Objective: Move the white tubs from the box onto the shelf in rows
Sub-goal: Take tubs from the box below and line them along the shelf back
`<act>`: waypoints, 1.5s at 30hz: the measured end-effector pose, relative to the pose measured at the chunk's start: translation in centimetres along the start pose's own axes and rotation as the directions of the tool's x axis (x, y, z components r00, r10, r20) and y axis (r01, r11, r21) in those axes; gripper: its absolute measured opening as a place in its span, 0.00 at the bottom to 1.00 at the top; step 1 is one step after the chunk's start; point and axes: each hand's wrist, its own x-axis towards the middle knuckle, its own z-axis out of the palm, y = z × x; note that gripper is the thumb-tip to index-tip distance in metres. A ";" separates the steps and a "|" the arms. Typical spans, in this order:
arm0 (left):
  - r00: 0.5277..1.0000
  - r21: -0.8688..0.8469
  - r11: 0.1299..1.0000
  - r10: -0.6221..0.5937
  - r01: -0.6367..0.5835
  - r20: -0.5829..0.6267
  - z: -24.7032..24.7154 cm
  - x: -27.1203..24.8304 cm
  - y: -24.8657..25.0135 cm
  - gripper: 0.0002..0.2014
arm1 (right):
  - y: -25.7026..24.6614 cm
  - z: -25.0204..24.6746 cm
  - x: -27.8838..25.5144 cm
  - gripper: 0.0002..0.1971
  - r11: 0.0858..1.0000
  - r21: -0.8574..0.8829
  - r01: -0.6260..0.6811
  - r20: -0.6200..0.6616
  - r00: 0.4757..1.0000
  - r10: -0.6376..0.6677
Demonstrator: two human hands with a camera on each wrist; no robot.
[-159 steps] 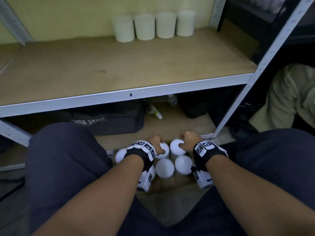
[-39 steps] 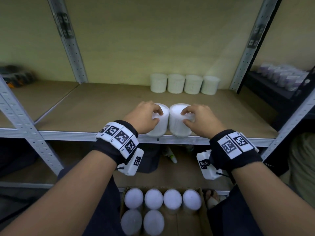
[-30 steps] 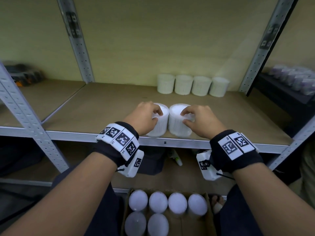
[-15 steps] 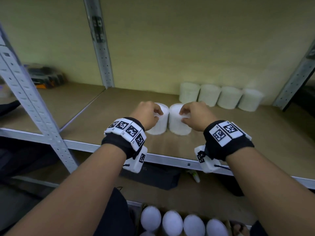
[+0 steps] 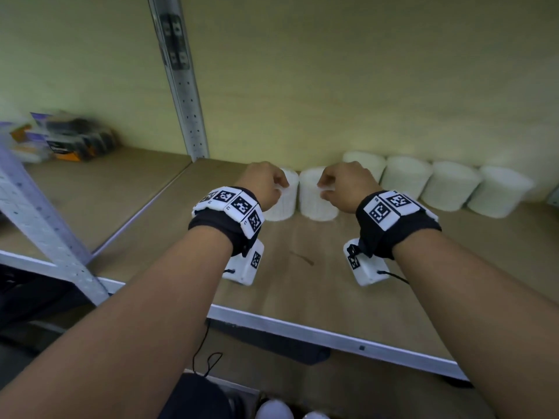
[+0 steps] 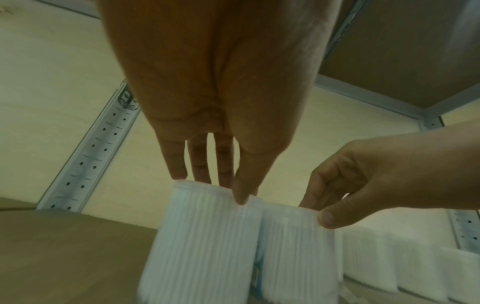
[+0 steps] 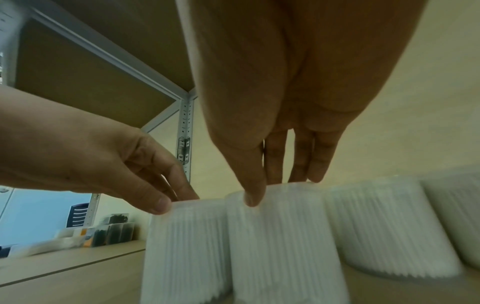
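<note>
Both hands are up on the wooden shelf board [image 5: 302,285] with its pale metal front rail. The left hand [image 5: 263,182] pinches the rim of a white ribbed plastic tub [image 5: 282,196], thumb at the near side and fingertips [image 6: 179,172] over the top edge. The right hand [image 5: 348,184] does the same on a second white ribbed tub [image 5: 311,196], thumb on the near rim, fingers over the top. So each hand is clamped on its own tub. The two tubs stand upright side by side, their walls touching or very nearly so; the wrist views are blurred there.

At about two o'clock from the right hand, a back row of four more white ribbed tubs [image 5: 447,184] stands against the yellow-green wall [image 5: 332,86], close-packed. The right-hand tub stands just beside the leftmost tub of that row and slightly nearer the person; whether they touch I cannot tell.

At twelve o'clock from the left hand, slightly left, a perforated grey metal upright [image 5: 181,80] rises from the shelf. At ten o'clock, on the neighbouring shelf bay, lies a blurred cluster of dark and orange packets [image 5: 66,140]. Down at six o'clock, at the bottom edge of the head view, two white round tub lids [image 5: 273,411] peek out. Each wrist wears a black band with white marker tiles [image 5: 234,205].
</note>
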 end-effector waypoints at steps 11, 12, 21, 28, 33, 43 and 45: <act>1.000 0.035 0.999 0.028 -0.028 0.003 0.5 6.9 -1.2 0.14 | 1.5 0.8 6.7 0.12 0.999 -0.044 0.011 0.003 1.000 -0.011; 1.000 0.029 0.999 0.026 -0.026 0.001 0.7 7.4 -1.4 0.14 | 1.6 0.9 7.1 0.13 0.999 -0.047 0.016 0.002 1.000 -0.016; 0.997 0.010 0.998 0.058 -0.058 -0.040 2.1 10.2 -2.0 0.13 | 2.7 1.8 8.8 0.11 0.998 -0.060 0.019 -0.062 0.998 -0.023; 0.995 -0.026 0.998 0.058 -0.060 -0.081 2.4 11.0 -2.2 0.14 | 3.1 1.8 8.8 0.12 0.998 -0.051 0.033 -0.081 0.996 -0.037; 0.994 0.033 0.996 0.085 -0.087 0.063 1.2 10.3 -2.2 0.19 | 2.9 1.0 8.0 0.22 0.999 -0.019 0.045 0.074 0.996 -0.044; 0.997 -0.056 0.996 0.076 -0.075 0.026 -1.2 2.1 -0.9 0.20 | 2.4 -2.6 -0.3 0.20 0.991 0.095 0.099 -0.005 0.995 -0.099; 0.996 -0.054 0.996 0.074 -0.071 0.050 -1.9 -0.1 -0.1 0.22 | 2.0 -2.8 -2.4 0.20 0.990 0.104 0.097 -0.013 0.995 -0.097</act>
